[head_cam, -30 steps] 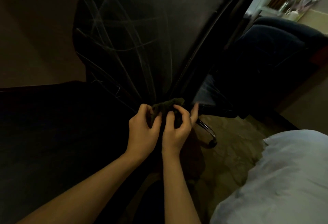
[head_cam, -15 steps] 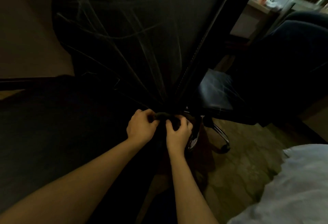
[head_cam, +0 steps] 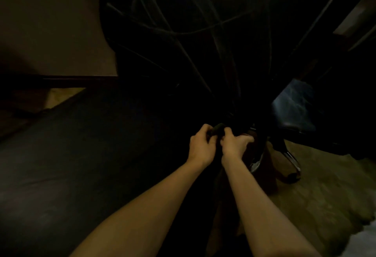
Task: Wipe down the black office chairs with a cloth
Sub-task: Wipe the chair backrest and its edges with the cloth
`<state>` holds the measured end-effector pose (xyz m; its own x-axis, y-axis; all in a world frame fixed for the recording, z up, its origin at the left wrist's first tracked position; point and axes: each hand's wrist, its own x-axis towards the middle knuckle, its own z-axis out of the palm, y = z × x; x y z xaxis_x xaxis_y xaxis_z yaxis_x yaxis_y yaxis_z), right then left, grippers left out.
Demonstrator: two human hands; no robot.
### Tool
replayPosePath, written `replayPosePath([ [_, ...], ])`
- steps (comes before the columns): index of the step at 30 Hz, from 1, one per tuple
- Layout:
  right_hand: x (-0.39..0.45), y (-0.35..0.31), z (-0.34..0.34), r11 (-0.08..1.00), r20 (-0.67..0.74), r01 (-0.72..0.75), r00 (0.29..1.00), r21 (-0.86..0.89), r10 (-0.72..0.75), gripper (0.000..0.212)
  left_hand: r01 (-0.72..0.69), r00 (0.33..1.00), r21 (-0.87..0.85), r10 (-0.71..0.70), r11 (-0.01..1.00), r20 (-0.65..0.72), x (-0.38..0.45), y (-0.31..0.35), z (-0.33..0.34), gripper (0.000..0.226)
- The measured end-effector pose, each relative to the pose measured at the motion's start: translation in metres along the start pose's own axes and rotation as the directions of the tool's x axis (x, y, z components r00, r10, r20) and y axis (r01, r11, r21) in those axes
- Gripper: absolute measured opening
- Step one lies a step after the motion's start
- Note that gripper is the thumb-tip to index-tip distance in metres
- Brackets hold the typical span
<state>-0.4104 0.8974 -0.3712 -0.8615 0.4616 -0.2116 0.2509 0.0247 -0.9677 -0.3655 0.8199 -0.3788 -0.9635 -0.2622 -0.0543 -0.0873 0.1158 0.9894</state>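
A black office chair's backrest [head_cam: 203, 39] fills the upper middle, streaked with pale wipe marks. Its seat [head_cam: 295, 110] shows at the right, dim and bluish. A small dark cloth [head_cam: 217, 129] is bunched at the bottom edge of the backrest. My left hand [head_cam: 200, 144] grips the cloth from the left with curled fingers. My right hand [head_cam: 234, 143] grips it from the right, knuckles close to the left hand. Most of the cloth is hidden between the fingers.
A dark padded surface [head_cam: 81, 165] spreads across the left and lower left. The chair's chrome base leg [head_cam: 293, 161] stands on worn carpet [head_cam: 325, 191] at the right. A wall [head_cam: 50, 22] rises at the upper left.
Both hands have slid down the backrest with the cloth to its bottom edge and drawn closer together. My view has tilted lower, and the scene has grown darker.
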Motion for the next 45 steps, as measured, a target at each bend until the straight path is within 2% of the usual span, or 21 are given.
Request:
replayPosePath([
  [2, 0.004, 0.002, 0.005, 1.0, -0.006, -0.012, 1.0, 0.028, 0.012, 0.05, -0.026, 1.0, 0.027, 0.026, 0.999, 0.0, 0.005, -0.001, 0.001, 0.008],
  [5, 0.015, 0.003, 0.005, 0.998, 0.06, -0.026, 0.998, 0.05, 0.023, 0.045, -0.08, 0.996, 0.134, 0.076, 0.988, 0.037, 0.011, -0.002, 0.004, 0.011],
  [8, 0.024, 0.002, 0.008, 0.999, 0.104, 0.022, 0.994, 0.049, -0.027, 0.032, -0.123, 0.992, 0.235, 0.111, 0.964, 0.065, 0.019, -0.002, 0.005, 0.016],
  [10, 0.025, 0.0, 0.016, 0.996, 0.085, 0.083, 0.993, 0.02, -0.084, 0.026, -0.138, 0.99, 0.289, 0.123, 0.947, 0.069, 0.027, 0.0, 0.004, 0.016],
  [12, 0.023, -0.001, 0.026, 0.996, 0.053, 0.082, 0.995, 0.041, -0.084, 0.027, -0.134, 0.991, 0.315, 0.123, 0.94, 0.055, 0.037, 0.005, 0.0, 0.014],
  [14, 0.021, 0.0, 0.034, 0.99, 0.037, 0.021, 0.999, 0.142, -0.026, 0.028, -0.041, 0.998, 0.256, 0.051, 0.966, -0.032, 0.05, 0.01, -0.006, 0.01],
  [16, 0.02, 0.001, 0.04, 0.975, 0.044, -0.015, 0.999, 0.221, 0.005, 0.021, 0.112, 0.983, 0.108, -0.095, 0.988, -0.155, 0.064, 0.012, -0.013, 0.007],
  [18, 0.02, -0.001, 0.046, 0.969, 0.042, -0.027, 0.999, 0.247, 0.017, 0.018, 0.205, 0.954, -0.064, -0.214, 0.977, -0.212, 0.07, 0.01, -0.016, 0.018],
  [20, 0.02, -0.004, 0.053, 0.954, 0.02, -0.049, 0.999, 0.295, 0.045, 0.019, 0.216, 0.948, -0.133, -0.241, 0.967, -0.209, 0.075, 0.007, -0.016, 0.02],
  [22, 0.02, -0.007, 0.062, 0.943, -0.014, -0.055, 0.998, 0.328, 0.063, 0.021, 0.208, 0.943, -0.23, -0.257, 0.951, -0.212, 0.078, 0.006, -0.015, 0.011],
  [26, 0.02, -0.009, 0.079, 0.933, -0.04, -0.03, 0.998, 0.36, 0.047, 0.02, 0.187, 0.913, -0.463, -0.327, 0.866, -0.243, 0.089, 0.002, -0.017, 0.011],
  [30, 0.025, -0.008, 0.097, 0.946, -0.002, -0.029, 1.0, 0.322, 0.031, 0.012, 0.151, 0.908, -0.442, -0.301, 0.884, -0.292, 0.101, -0.003, -0.034, 0.014],
  [35, 0.014, -0.006, 0.124, 0.959, 0.077, -0.019, 0.997, 0.282, -0.002, 0.024, 0.19, 0.889, -0.417, -0.336, 0.889, -0.312, 0.112, -0.006, -0.071, 0.018],
  [37, 0.008, -0.007, 0.138, 0.959, 0.119, -0.035, 0.993, 0.283, 0.001, 0.019, 0.189, 0.875, -0.444, -0.356, 0.876, -0.329, 0.114, -0.005, -0.088, 0.014],
  [41, -0.015, -0.01, 0.173, 0.968, 0.18, -0.067, 0.983, 0.241, 0.023, 0.021, 0.192, 0.808, -0.519, -0.434, 0.833, -0.398, 0.114, -0.008, -0.125, 0.008],
  [45, -0.047, -0.011, 0.213, 0.967, 0.267, -0.169, 0.957, 0.193, 0.114, 0.023, 0.17, 0.731, -0.577, -0.495, 0.799, -0.469, 0.111, -0.011, -0.17, 0.012],
])
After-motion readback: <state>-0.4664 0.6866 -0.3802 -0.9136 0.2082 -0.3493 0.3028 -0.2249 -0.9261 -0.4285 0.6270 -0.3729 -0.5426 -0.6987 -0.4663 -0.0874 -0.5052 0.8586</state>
